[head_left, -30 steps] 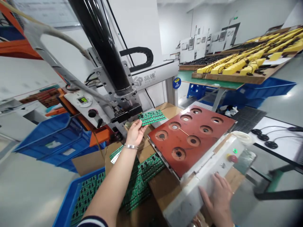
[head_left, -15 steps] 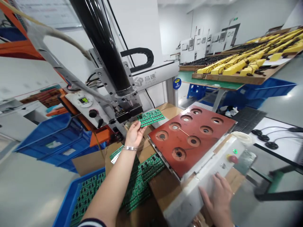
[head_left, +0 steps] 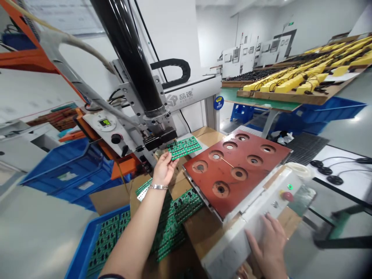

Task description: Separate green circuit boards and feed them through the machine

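Note:
A green circuit board (head_left: 186,147) is pinched at its near left corner by my left hand (head_left: 165,169), just below the black head (head_left: 159,138) of the gantry machine. The board is off to the left of a red-brown plate (head_left: 232,149) with several round recesses. A thin rod (head_left: 226,162) lies across that plate. My right hand (head_left: 269,244) rests with fingers spread on the white front housing (head_left: 247,236) of the machine, below its red button (head_left: 287,196). More green circuit boards (head_left: 186,207) lie under my left forearm.
A blue bin (head_left: 80,248) with populated boards stands at lower left. Stacked blue crates (head_left: 62,162) are behind it. A control box with a lit display (head_left: 105,122) is left of the machine head. Yellow parts (head_left: 286,83) fill a tray at back right.
The view has shifted slightly. My left hand still holds the circuit board in nearly the same place, and my right hand stays on the housing.

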Available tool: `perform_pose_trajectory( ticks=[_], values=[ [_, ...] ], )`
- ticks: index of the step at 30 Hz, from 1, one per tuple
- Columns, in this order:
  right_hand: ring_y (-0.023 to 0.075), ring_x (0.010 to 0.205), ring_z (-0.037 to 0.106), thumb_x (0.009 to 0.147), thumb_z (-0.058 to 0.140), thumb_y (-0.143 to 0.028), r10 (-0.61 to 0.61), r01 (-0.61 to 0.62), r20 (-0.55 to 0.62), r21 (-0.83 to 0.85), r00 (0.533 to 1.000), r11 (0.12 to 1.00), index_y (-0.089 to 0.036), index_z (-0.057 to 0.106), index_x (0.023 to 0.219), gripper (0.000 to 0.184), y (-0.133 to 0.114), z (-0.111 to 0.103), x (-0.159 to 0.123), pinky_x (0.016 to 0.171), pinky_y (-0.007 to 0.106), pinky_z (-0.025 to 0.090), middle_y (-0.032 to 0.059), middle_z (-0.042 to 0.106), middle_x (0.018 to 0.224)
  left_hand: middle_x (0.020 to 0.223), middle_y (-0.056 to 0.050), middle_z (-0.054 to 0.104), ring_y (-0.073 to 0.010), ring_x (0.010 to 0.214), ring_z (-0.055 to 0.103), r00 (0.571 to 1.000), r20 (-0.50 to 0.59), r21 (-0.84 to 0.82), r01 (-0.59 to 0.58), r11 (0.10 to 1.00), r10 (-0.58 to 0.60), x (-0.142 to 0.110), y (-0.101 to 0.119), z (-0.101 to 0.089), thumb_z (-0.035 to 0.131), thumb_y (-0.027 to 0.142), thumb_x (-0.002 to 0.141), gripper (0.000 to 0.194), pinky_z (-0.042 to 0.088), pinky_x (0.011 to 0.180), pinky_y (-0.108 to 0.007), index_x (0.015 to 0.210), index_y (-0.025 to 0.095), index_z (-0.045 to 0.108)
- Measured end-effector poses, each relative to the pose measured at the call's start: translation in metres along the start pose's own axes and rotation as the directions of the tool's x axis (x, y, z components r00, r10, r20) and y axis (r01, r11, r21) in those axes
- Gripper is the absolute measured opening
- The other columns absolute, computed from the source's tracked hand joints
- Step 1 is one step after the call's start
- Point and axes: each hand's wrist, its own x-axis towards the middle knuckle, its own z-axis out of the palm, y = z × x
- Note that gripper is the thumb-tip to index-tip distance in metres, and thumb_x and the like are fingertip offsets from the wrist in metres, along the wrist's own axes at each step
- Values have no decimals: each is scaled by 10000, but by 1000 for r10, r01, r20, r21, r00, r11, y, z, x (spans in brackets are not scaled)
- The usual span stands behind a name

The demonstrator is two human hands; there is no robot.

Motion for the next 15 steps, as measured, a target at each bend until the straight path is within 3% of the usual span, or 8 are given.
perform_pose_trajectory(
  ticks=[15],
  values=[
    [365, 1190, 397, 804, 429, -663, 5, -5, 2, 1, 1000, 1000, -108, 453, 1215, 691, 2, 2, 0, 963, 602, 351, 198, 473, 1221, 826, -4, 639, -127, 703, 616, 1000, 27, 23, 5, 1000, -5, -3, 2, -2, 589, 75, 822, 53, 539, 633, -300, 823, 122, 615]
  ],
)
